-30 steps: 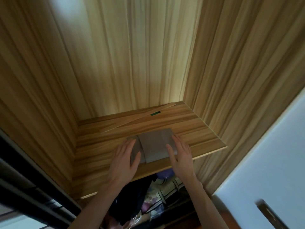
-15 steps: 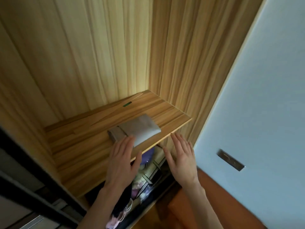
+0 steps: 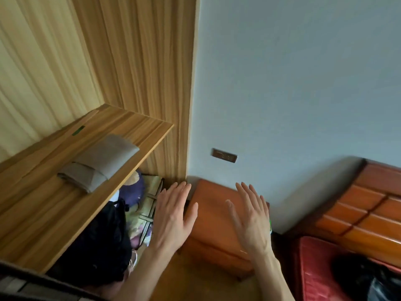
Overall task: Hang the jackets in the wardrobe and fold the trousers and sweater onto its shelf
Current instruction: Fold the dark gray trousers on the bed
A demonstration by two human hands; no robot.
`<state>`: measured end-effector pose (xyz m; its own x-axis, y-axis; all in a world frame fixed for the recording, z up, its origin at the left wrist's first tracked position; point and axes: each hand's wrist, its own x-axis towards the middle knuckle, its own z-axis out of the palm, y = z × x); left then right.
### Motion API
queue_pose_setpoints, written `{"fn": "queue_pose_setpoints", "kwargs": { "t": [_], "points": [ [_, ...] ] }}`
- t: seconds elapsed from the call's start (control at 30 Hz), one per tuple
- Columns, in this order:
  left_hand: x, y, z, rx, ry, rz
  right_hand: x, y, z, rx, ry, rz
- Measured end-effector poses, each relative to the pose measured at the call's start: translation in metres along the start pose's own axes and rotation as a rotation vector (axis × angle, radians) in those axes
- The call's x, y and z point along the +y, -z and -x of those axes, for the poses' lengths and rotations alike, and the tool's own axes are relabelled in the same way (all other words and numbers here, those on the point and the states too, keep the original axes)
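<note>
A folded grey garment (image 3: 99, 161) lies near the front edge of the wooden wardrobe shelf (image 3: 50, 216). Below the shelf hangs a dark jacket (image 3: 102, 242). My left hand (image 3: 173, 216) is out of the wardrobe, to the right of the shelf, fingers spread and holding nothing. My right hand (image 3: 251, 218) hovers flat and empty over an orange-brown bedside cabinet (image 3: 214, 216). A dark garment (image 3: 358, 276) lies on the red bed at the lower right, partly cut off by the frame edge.
The wardrobe's side panel (image 3: 152, 72) stands against a pale blue wall with a switch plate (image 3: 224, 155). A wooden headboard (image 3: 373, 203) and red mattress (image 3: 314, 270) fill the lower right. A purple soft item (image 3: 132, 190) and patterned storage box (image 3: 147, 205) sit under the shelf.
Both hands have let go of the folded grey garment and drawn back off the shelf. The view has swung right, toward the cabinet and bed.
</note>
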<state>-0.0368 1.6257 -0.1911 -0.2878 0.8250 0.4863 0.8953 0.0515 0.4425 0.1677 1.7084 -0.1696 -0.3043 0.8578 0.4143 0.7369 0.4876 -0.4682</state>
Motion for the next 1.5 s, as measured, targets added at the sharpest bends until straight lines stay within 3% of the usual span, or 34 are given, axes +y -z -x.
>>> {"fn": "queue_pose_setpoints", "kwargs": {
  "t": [0.43,0.87,1.17,1.5],
  "points": [
    [0.246,-0.095,0.051,-0.270,-0.506,0.252,0.155,0.177,0.164,0.293,-0.469,0.216],
    [0.490,-0.147,0.228,-0.528,-0.827,0.512,0.241,0.346,0.409,0.541,-0.815,0.391],
    [0.597,-0.175,0.327,-0.656,-1.033,0.583,0.269,0.403,0.538,0.681,-1.074,0.464],
    [0.692,-0.235,0.367,-0.799,-1.194,0.602,0.330,0.424,0.595,0.825,-1.294,0.479]
  ]
}}
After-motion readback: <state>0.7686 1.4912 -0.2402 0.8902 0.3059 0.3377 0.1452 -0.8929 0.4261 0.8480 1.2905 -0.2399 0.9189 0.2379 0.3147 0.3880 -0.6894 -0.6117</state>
